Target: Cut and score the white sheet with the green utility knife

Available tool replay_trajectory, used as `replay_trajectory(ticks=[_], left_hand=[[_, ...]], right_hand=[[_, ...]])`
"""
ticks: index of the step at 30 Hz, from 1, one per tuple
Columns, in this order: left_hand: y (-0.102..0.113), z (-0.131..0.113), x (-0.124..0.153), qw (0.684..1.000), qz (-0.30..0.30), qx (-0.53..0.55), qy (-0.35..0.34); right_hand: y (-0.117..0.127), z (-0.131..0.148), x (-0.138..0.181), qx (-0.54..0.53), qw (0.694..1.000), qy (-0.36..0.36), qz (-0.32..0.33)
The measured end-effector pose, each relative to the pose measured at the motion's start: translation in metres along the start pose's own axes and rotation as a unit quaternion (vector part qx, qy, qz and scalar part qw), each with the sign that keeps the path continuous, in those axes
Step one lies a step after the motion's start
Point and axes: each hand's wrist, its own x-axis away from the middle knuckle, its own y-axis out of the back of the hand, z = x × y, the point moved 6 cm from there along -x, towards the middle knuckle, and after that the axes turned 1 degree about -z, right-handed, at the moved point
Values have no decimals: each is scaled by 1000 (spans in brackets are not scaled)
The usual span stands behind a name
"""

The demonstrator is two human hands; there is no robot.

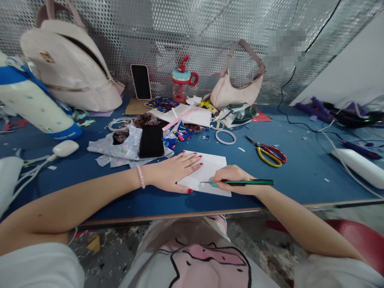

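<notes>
A white sheet (220, 160), stiff like card, lies on the blue table near its front edge. My left hand (172, 174) rests flat on the sheet's left part with its fingers stretched out. My right hand (232, 178) is closed around a craft knife (255, 182) with a slim green-and-black handle. The knife's thin metal tip points left and meets the sheet close to my left thumb. Just beyond my left hand, a black phone-like slab (152, 141) lies on pale printed fabric (121, 148).
Red-and-yellow-handled scissors (270, 155) lie to the right, near a white ring (225, 136). Paper and fabric scraps (192, 116) are heaped behind. A backpack (75, 68), tumbler (181, 82), phone (141, 82) and handbag (237, 90) stand at the back. A large bottle (36, 102) leans at left.
</notes>
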Motion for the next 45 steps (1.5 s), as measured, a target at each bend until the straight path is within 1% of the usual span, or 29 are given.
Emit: replay_trajectory(ticks=[9, 13, 21, 26, 34, 42, 45], left_hand=[[-1, 0, -1, 1000, 12, -9, 4], [-2, 1, -1, 1000, 8, -4, -2], [-4, 4, 0, 1000, -3, -1, -6], [-3, 3, 0, 1000, -20, 6, -12], [-3, 4, 0, 1000, 2, -2, -4], [-2, 3, 0, 1000, -12, 11, -7], [-1, 2, 1, 1000, -7, 8, -6]], right_hand=[[4, 1, 10, -8, 1000, 12, 5], [6, -1, 15, -3, 1000, 12, 18], [10, 6, 15, 5, 999, 19, 31], [13, 8, 16, 6, 999, 16, 36], [15, 9, 18, 8, 999, 24, 39], [15, 8, 18, 8, 999, 20, 36], [16, 9, 17, 3, 999, 21, 36]])
